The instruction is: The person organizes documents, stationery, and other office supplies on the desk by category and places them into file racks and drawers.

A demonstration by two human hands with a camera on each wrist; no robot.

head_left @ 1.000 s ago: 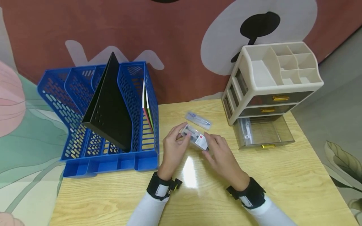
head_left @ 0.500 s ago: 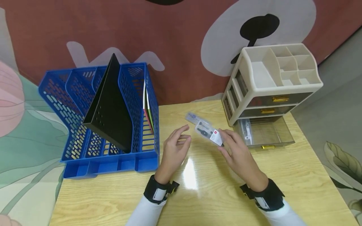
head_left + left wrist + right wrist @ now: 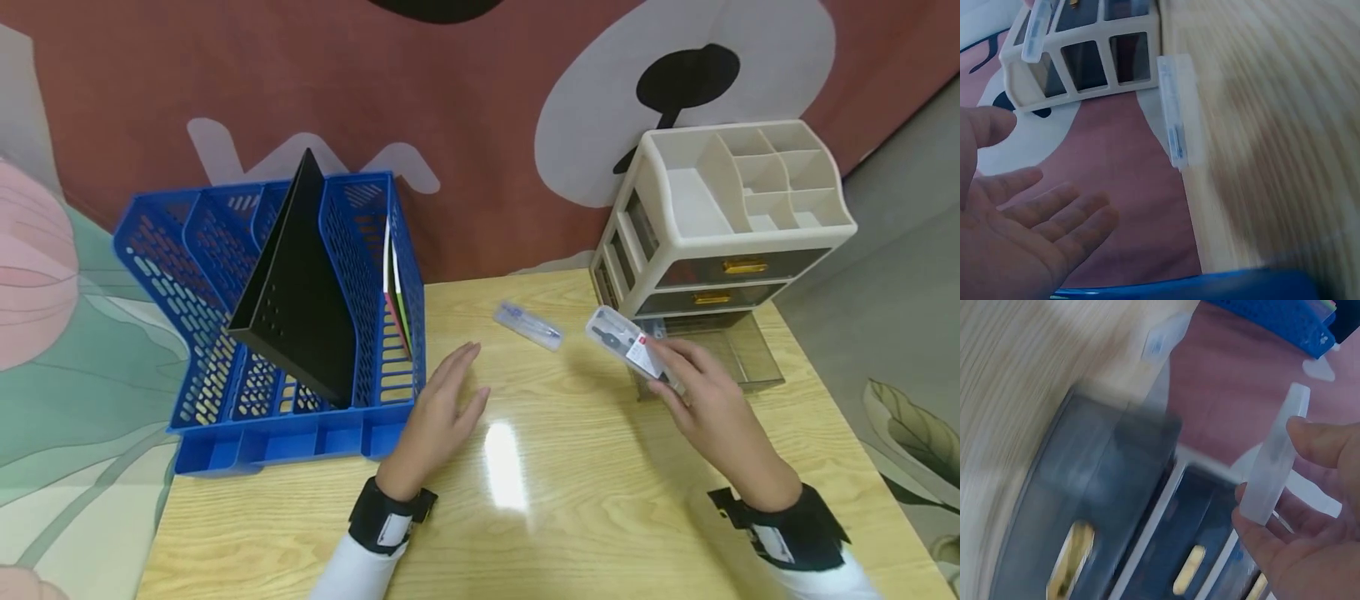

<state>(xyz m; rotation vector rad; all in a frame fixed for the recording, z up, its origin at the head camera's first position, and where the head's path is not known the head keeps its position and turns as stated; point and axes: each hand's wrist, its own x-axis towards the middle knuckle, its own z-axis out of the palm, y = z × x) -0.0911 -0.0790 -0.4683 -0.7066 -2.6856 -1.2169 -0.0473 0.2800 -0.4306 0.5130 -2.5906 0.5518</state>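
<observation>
My right hand (image 3: 708, 404) pinches one end of a clear plastic case (image 3: 618, 335) with dark parts and a white-and-red label inside. In the head view the case is held at the near left of the pulled-out bottom drawer (image 3: 757, 350), partly covering it. From the right wrist view, the case (image 3: 1275, 456) sits between thumb and fingers, seen edge-on. My left hand (image 3: 431, 421) holds nothing; its fingers are spread above the table beside the blue rack. A second slim clear case (image 3: 528, 325), with what looks like a pen inside, lies on the table between the hands.
A cream desktop organizer (image 3: 678, 237) with drawers and top compartments stands at the back right. On the left a blue file rack (image 3: 300, 446) holds a black folder (image 3: 307, 308) and thin booklets (image 3: 396, 292). A patterned cloth (image 3: 480, 150) hangs behind.
My left hand has released the clear case and drawn back left. My right hand has carried the case rightward to the open drawer. The slim case on the table has stayed put.
</observation>
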